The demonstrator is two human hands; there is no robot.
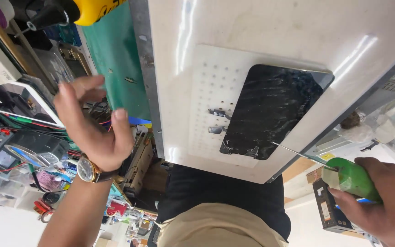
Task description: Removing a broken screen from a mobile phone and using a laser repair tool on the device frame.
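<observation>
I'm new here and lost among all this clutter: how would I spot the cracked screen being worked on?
Find the big white plate filling the upper middle. On it lies a paler pad dotted with holes, and the screen rests on that pad's right side. It is the only black, shattered slab there, with a thin blade touching its lower corner.

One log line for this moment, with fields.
left hand: raised, empty | right hand: holds green-handled tool | tip at cracked phone screen
</observation>
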